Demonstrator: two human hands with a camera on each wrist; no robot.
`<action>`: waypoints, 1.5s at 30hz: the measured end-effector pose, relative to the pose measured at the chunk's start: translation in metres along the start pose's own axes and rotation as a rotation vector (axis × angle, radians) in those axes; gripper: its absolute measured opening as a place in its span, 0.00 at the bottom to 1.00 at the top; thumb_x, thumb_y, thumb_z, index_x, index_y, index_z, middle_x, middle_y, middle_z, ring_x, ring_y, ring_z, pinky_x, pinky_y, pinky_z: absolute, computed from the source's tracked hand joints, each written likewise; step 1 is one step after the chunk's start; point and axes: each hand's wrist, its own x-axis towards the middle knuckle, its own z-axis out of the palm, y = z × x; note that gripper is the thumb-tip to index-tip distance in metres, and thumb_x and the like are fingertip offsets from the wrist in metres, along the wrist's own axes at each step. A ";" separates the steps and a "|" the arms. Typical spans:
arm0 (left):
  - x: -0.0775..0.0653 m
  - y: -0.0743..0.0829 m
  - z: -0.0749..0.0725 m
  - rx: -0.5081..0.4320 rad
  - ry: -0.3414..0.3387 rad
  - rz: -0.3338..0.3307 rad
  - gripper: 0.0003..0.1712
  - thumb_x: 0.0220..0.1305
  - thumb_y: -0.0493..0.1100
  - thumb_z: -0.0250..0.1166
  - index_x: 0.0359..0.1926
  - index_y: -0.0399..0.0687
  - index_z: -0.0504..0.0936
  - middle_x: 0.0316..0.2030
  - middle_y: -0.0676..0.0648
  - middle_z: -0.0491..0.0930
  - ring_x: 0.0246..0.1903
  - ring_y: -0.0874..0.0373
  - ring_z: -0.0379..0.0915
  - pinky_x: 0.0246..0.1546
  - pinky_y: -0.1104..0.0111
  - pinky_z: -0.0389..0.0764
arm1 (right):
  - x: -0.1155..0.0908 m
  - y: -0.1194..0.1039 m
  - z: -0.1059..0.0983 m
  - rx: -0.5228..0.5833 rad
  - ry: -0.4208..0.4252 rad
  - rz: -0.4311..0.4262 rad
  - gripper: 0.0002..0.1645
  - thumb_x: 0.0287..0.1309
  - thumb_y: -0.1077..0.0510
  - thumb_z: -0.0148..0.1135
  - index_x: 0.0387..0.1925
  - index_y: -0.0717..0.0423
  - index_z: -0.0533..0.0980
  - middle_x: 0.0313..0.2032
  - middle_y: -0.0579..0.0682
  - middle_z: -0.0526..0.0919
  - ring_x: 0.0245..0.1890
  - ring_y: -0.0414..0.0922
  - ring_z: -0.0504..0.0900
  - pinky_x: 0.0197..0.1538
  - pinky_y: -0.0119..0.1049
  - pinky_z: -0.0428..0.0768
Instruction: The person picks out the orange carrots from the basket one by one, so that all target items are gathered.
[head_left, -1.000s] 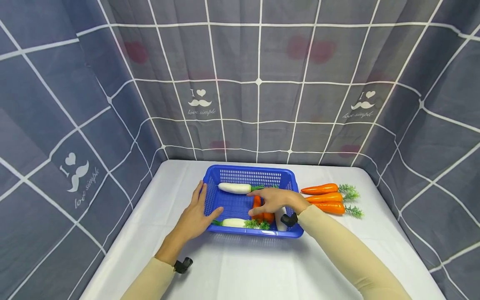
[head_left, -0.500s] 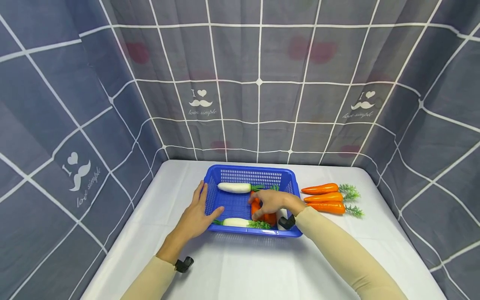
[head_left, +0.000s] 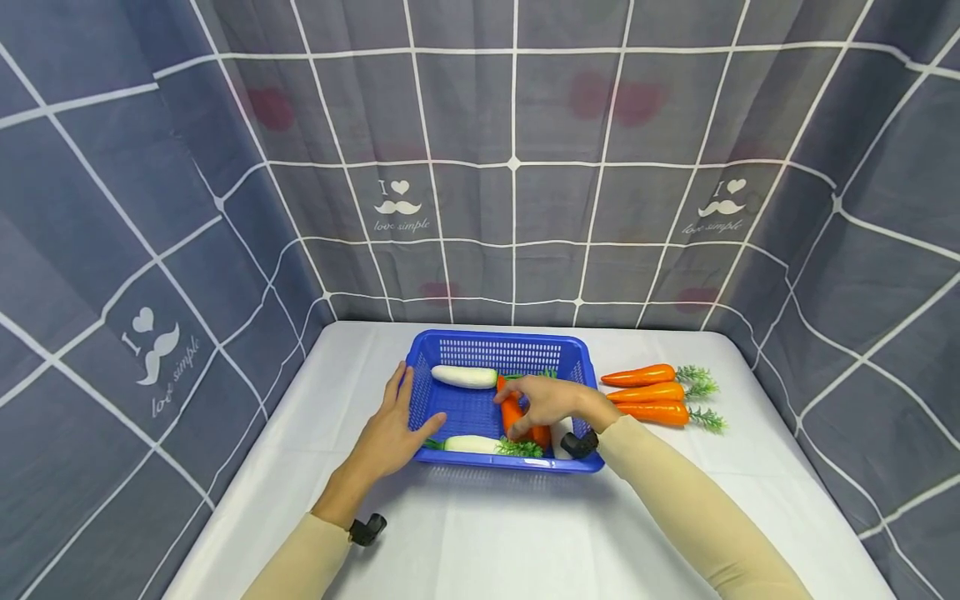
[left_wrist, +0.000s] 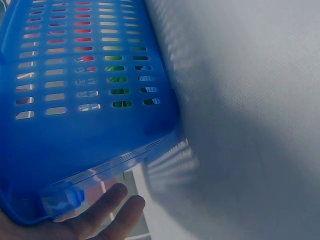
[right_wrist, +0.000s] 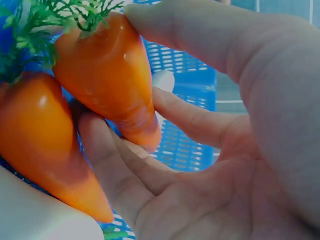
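Note:
My right hand reaches into a blue plastic basket and pinches an orange toy carrot between thumb and fingers, its leafy top toward the basket's near side. A second carrot lies right beside it in the right wrist view. My left hand rests at the basket's left end, fingers extended along the rim and thumb reaching over the inside. White radishes lie in the basket: one along the back, one along the front, one at the right, partly hidden by my right wrist.
Three carrots with green tops lie on the white cloth right of the basket: a back carrot, a middle carrot and a front carrot. A grey checked curtain surrounds the table on three sides.
My right hand's fingers have closed on the carrot, which has shifted slightly toward the back, its tip now against the back radish. That radish sits slightly further left. The left hand stays in place.

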 end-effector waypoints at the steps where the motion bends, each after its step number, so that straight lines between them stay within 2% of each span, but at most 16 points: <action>1: 0.000 0.000 0.000 0.000 0.001 0.000 0.69 0.82 0.77 0.63 0.97 0.42 0.38 0.98 0.39 0.33 0.87 0.25 0.66 0.82 0.32 0.76 | -0.001 0.000 -0.001 0.005 0.007 -0.007 0.41 0.68 0.49 0.86 0.77 0.53 0.82 0.74 0.62 0.83 0.67 0.58 0.82 0.80 0.62 0.81; 5: 0.000 -0.001 0.000 -0.002 0.005 0.000 0.69 0.82 0.76 0.64 0.97 0.42 0.38 0.98 0.38 0.34 0.87 0.25 0.65 0.82 0.32 0.76 | -0.003 0.001 -0.004 0.010 0.035 -0.040 0.41 0.67 0.50 0.87 0.77 0.54 0.82 0.69 0.58 0.86 0.60 0.55 0.83 0.68 0.50 0.85; 9: 0.001 -0.001 0.000 -0.004 0.007 0.003 0.69 0.83 0.76 0.64 0.97 0.42 0.38 0.98 0.38 0.34 0.88 0.25 0.63 0.83 0.32 0.75 | -0.006 0.001 -0.006 0.017 0.060 -0.078 0.40 0.68 0.52 0.86 0.77 0.55 0.83 0.63 0.55 0.88 0.54 0.54 0.84 0.58 0.39 0.84; 16: 0.001 0.000 -0.002 -0.011 0.003 0.005 0.68 0.83 0.75 0.64 0.97 0.42 0.38 0.98 0.40 0.32 0.88 0.24 0.63 0.84 0.31 0.73 | -0.016 0.000 -0.007 0.019 0.145 -0.072 0.39 0.67 0.50 0.86 0.77 0.46 0.83 0.64 0.58 0.81 0.57 0.56 0.82 0.60 0.42 0.82; 22: 0.000 0.001 -0.002 -0.005 0.006 0.003 0.66 0.84 0.71 0.66 0.97 0.41 0.39 0.98 0.40 0.32 0.87 0.24 0.64 0.83 0.30 0.74 | -0.022 0.001 -0.010 0.030 0.205 -0.069 0.34 0.70 0.49 0.82 0.75 0.41 0.84 0.66 0.59 0.81 0.56 0.54 0.82 0.60 0.44 0.85; 28: 0.000 0.001 -0.002 -0.001 0.007 0.009 0.67 0.84 0.73 0.64 0.97 0.40 0.38 0.98 0.38 0.32 0.90 0.26 0.57 0.85 0.31 0.71 | -0.026 0.005 -0.012 0.024 0.274 -0.129 0.27 0.76 0.49 0.78 0.72 0.41 0.86 0.66 0.55 0.86 0.51 0.52 0.84 0.59 0.45 0.85; 34: 0.000 0.003 -0.001 0.015 0.004 0.013 0.68 0.84 0.77 0.61 0.97 0.40 0.38 0.98 0.38 0.30 0.94 0.27 0.45 0.89 0.29 0.63 | -0.033 0.007 -0.015 0.080 0.315 -0.137 0.23 0.79 0.49 0.77 0.70 0.41 0.87 0.68 0.53 0.87 0.48 0.49 0.86 0.53 0.42 0.89; 40: -0.002 0.004 -0.001 0.041 0.005 0.018 0.68 0.84 0.77 0.61 0.96 0.40 0.37 0.97 0.38 0.30 0.94 0.26 0.44 0.87 0.24 0.61 | -0.039 0.011 -0.017 0.118 0.345 -0.134 0.21 0.79 0.49 0.78 0.68 0.39 0.87 0.68 0.52 0.87 0.49 0.49 0.87 0.50 0.40 0.90; 45: -0.002 0.004 0.000 0.063 0.014 0.023 0.68 0.84 0.76 0.61 0.96 0.39 0.38 0.97 0.36 0.31 0.94 0.27 0.42 0.89 0.25 0.58 | -0.047 0.013 -0.019 0.151 0.374 -0.132 0.20 0.79 0.50 0.77 0.68 0.37 0.88 0.70 0.53 0.86 0.53 0.51 0.87 0.49 0.41 0.91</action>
